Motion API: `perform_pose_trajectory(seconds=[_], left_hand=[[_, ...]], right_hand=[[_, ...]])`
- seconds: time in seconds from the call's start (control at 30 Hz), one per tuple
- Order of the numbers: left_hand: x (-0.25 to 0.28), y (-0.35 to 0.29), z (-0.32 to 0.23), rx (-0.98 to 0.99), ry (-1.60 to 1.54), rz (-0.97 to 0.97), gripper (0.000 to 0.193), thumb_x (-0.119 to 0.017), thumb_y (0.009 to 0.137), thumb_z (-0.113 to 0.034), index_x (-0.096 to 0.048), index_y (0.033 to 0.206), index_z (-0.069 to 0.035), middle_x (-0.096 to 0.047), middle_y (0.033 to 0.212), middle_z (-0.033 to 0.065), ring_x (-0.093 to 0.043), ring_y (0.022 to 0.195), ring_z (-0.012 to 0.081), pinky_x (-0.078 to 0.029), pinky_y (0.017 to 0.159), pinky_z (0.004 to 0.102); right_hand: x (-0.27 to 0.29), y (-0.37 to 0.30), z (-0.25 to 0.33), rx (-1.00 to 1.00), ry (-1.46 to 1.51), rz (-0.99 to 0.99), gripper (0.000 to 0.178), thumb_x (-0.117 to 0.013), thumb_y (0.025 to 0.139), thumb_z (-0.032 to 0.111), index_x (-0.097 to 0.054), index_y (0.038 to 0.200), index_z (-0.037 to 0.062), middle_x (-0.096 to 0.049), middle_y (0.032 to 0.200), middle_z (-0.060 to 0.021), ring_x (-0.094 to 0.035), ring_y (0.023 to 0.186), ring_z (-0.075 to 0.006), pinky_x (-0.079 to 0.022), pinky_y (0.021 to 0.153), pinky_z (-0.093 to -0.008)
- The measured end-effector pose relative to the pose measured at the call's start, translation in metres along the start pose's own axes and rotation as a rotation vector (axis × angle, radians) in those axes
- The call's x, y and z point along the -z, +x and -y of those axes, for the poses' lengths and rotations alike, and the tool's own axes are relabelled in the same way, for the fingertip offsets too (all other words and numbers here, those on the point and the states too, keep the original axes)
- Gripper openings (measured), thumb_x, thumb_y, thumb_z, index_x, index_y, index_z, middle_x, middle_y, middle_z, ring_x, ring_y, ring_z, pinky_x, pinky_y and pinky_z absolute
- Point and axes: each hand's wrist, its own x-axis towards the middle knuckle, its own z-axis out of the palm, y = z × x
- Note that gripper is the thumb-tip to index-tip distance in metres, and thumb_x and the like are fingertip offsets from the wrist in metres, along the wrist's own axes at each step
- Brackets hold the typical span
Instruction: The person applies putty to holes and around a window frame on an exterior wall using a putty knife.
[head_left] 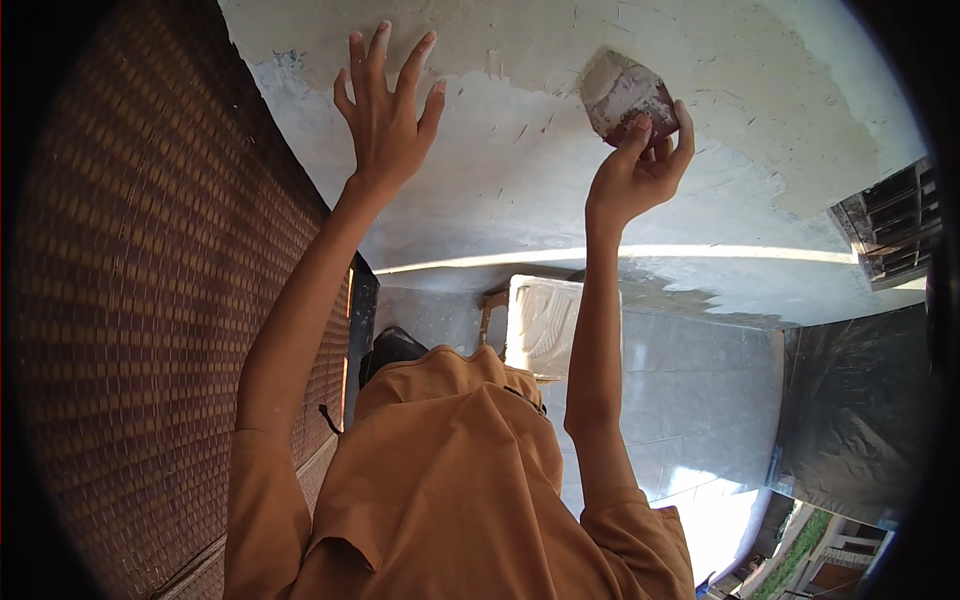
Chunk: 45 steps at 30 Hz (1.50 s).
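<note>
My left hand [388, 125] is raised to the pale wall [470, 190], fingers spread wide and holding nothing. Whether its fingertips press on the surface I cannot tell. Farther right, my right hand [638, 185] pinches the lower edge of a rounded, reddish-brown scraper [628, 95] between thumb and fingers. Whitish-grey filler smears the scraper's face, and its far edge lies against or very near the wall. A band of beige filler with ragged edges covers the upper wall; greyer surface shows below it.
Below my arms, a white tray [514, 325] of swirled pale paste rests on a wooden stand [487, 318]. A brown woven panel [160, 260] rises close on my left. To the right are a barred opening [890, 225] and a dark sheet [860, 400]. Grey tiles [690, 390] cover the floor.
</note>
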Motion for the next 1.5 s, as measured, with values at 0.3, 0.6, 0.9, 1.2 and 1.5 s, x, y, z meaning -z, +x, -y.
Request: perform_pose_trajectory(seconds=[0.3,0.6,0.9,1.2,1.5], left_hand=[[0.0,0.003,0.001,0.012,-0.01,-0.013,0.057,-0.061,0.091,-0.03,-0.042,0.144,-0.025,-0.024,0.152,0.0154,-0.019,0.142,0.0429,-0.021,0.102,0.0618],[-0.003,0.004,-0.001,0.01,-0.037,-0.016,0.055,-0.061,0.091,-0.03,-0.043,0.143,-0.025,-0.024,0.152,0.0156,-0.018,0.142,0.043,-0.02,0.103,0.0622],[-0.012,0.005,-0.006,0.011,-0.052,-0.022,0.055,-0.061,0.091,-0.03,-0.044,0.143,-0.025,-0.025,0.152,0.0158,-0.019,0.141,0.0425,-0.021,0.103,0.0619],[-0.01,0.008,-0.007,-0.001,-0.043,-0.029,0.055,-0.062,0.091,-0.03,-0.044,0.143,-0.023,-0.026,0.151,0.0164,-0.02,0.141,0.0442,-0.02,0.103,0.06],[-0.004,0.005,0.001,-0.022,-0.013,-0.025,0.054,-0.061,0.091,-0.03,-0.044,0.142,-0.023,-0.026,0.151,0.0158,-0.02,0.141,0.0436,-0.02,0.104,0.0597]], right_hand=[[0.005,-0.003,-0.01,-0.048,-0.049,-0.098,0.031,-0.054,0.095,-0.001,-0.054,0.126,0.003,-0.066,0.101,-0.0167,-0.067,0.085,-0.0188,-0.056,0.07,-0.0273],[-0.007,-0.016,-0.024,0.028,-0.19,0.19,0.035,-0.057,0.093,0.0,-0.051,0.127,0.0013,-0.063,0.105,-0.0204,-0.066,0.087,-0.0218,-0.057,0.071,-0.0292],[-0.029,-0.023,-0.015,0.08,-0.195,0.317,0.03,-0.061,0.091,0.002,-0.06,0.12,0.0075,-0.069,0.091,-0.0115,-0.069,0.08,-0.0177,-0.056,0.066,-0.0278],[-0.006,-0.003,-0.002,0.025,-0.058,0.124,0.032,-0.058,0.092,0.0,-0.055,0.124,0.0058,-0.066,0.098,-0.0169,-0.068,0.081,-0.0216,-0.058,0.068,-0.031],[0.025,0.021,0.004,-0.027,-0.081,-0.144,0.033,-0.05,0.096,0.0,-0.044,0.128,-0.0003,-0.058,0.11,-0.025,-0.068,0.085,-0.0287,-0.063,0.07,-0.0344]])
